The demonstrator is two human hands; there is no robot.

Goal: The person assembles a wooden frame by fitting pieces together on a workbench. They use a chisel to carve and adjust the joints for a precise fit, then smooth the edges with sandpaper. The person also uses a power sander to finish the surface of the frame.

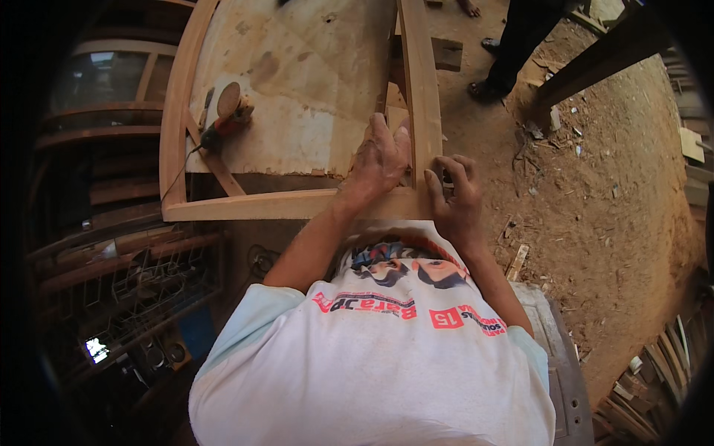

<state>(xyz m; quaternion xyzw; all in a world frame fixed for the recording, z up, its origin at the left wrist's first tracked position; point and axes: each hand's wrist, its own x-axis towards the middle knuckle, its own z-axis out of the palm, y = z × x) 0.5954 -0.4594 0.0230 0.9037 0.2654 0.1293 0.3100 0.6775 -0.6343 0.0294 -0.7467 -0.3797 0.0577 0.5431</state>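
Note:
A light-brown wooden frame [297, 202] lies in front of me, with its near right corner close to my body. At that corner my left hand [378, 160] reaches inside the frame, its bent fingers against the inner edge of the right-hand bar [422, 97]. Some of its fingertips are hidden. On the outer side of the same bar is my right hand [460, 199], fingers curled and thumb against the wood. Whether anything small is in either hand does not show.
A stained board [297, 82] lies under the frame. On it rests a corded power tool with a round disc [227, 111], beside a slanting wooden brace [222, 172]. Wooden frames stack at left. Another person's legs [513, 52] and a leaning beam [595, 56] stand on the chip-strewn dirt at right.

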